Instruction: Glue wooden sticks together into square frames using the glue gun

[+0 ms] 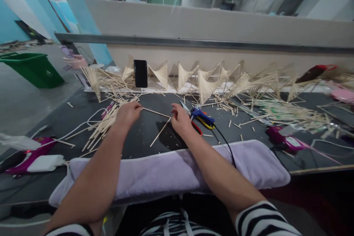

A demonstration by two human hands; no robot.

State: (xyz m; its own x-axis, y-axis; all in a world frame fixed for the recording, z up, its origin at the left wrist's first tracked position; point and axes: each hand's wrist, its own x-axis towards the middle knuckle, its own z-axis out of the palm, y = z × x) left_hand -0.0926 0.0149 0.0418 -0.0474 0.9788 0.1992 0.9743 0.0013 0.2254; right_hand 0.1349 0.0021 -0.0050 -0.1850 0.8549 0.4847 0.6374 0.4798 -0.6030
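Grip of the left hand point(128, 115) is pinched on a wooden stick point(156, 113); right hand point(179, 120) curls loosely, hold unclear.

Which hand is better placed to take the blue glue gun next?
Probably the right hand: it is close beside the glue gun, while the left hand is farther away and pinches one end of a stick.

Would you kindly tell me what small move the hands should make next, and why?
Perhaps steady the corner with the right hand, which is right beside it: there the upper stick meets the lower stick, and the left hand appears to pinch only the upper one's far end, so the corner might swing.
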